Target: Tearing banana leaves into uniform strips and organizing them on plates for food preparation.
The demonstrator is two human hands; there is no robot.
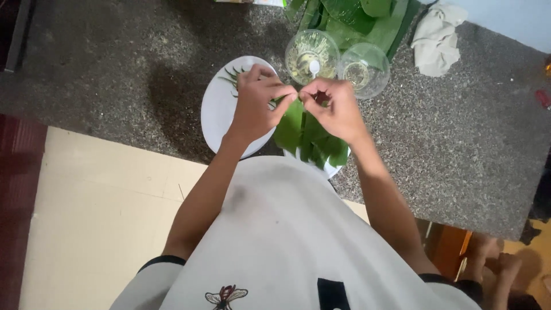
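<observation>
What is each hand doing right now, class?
Left hand: closed, pinching a green leaf piece.
Right hand: closed, pinching the same leaf piece.

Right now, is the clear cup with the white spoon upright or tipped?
Upright: the clear cup shows its round open mouth to the camera, and the white spoon sits inside it.

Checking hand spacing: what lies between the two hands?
In the head view, only a small folded green leaf piece, pinched by left hand and right hand.

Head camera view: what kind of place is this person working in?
Probably a home kitchen. A speckled stone counter carries white plates, two clear bowls, cut green leaves and a crumpled cloth, above a pale tiled floor.
</observation>
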